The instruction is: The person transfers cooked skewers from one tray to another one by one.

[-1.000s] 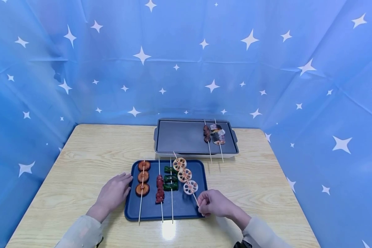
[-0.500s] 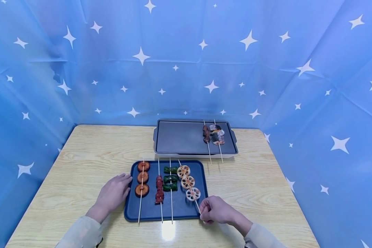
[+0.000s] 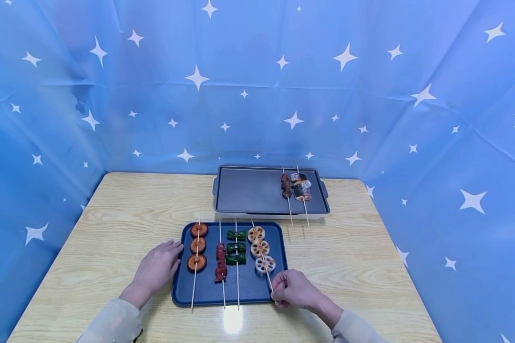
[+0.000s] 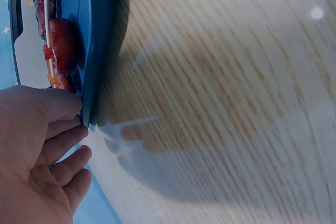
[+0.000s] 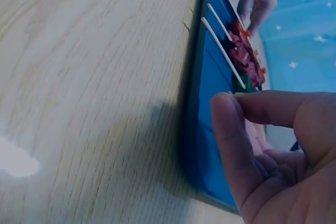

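In the head view, my right hand (image 3: 295, 289) pinches the lower stick end of a lotus root skewer (image 3: 261, 248), whose three slices overlap the right part of a blue tray (image 3: 251, 295). Seen from the right wrist, thumb and index meet at their tips, and the stick between them is hidden. My left hand (image 3: 158, 267) rests at the tray's left edge, fingers extended along the rim. Further left on the tray lie a green pepper skewer (image 3: 236, 247), a red meat skewer (image 3: 221, 262) and a skewer of round brown mushroom-like caps (image 3: 198, 245).
Behind the blue tray stands a dark grey griddle (image 3: 249, 190) with side handles. On its right side lie a dark brown meat skewer (image 3: 286, 186) and a fish-piece skewer (image 3: 301, 186), sticks overhanging the front. The wooden table (image 3: 124, 209) meets a starry blue curtain (image 3: 257, 119).
The right hand has first shifted right and nearer, then slightly left, with the lotus root skewer turning more upright beside the pepper skewer. The left hand has stayed at the tray's edge.
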The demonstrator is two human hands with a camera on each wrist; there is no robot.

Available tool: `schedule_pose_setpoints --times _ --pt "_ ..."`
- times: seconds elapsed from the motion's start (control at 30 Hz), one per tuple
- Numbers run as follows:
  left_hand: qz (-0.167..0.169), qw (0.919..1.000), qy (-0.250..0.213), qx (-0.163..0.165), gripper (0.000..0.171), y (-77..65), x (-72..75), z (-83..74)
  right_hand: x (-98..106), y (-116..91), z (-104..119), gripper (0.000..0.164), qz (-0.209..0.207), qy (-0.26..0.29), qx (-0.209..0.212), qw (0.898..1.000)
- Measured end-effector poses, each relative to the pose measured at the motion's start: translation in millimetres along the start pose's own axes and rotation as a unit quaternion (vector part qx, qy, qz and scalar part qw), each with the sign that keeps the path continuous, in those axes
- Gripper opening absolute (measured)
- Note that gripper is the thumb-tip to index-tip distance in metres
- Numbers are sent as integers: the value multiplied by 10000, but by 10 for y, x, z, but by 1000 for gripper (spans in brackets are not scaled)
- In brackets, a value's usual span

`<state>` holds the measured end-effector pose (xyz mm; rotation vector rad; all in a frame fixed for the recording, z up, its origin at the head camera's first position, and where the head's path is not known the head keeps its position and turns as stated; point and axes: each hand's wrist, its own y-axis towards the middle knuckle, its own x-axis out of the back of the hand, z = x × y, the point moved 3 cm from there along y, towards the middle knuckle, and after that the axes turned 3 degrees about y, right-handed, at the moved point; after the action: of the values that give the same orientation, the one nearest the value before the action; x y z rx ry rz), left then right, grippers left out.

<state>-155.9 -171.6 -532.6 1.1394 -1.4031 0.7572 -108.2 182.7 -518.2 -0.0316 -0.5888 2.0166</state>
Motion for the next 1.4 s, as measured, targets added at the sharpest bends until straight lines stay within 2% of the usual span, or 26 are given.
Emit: schedule_pose_setpoints --times 0.4,0.83,1.1,1.4 --pt "-71 10000 -20 -15 36 5 13 -1 -175 80 41 5 -329 7 -89 9994" --pt "-109 9999 -15 -11 36 4 7 -5 -290 195 84 12 -378 -932 333 9944" --pt "-128 9999 -31 -32 36 -4 5 -8 -363 250 131 18 -537 -1700 351 9833" --pt "-79 10000 -24 -13 36 1 5 -9 -383 241 181 22 -686 -2530 484 9638"
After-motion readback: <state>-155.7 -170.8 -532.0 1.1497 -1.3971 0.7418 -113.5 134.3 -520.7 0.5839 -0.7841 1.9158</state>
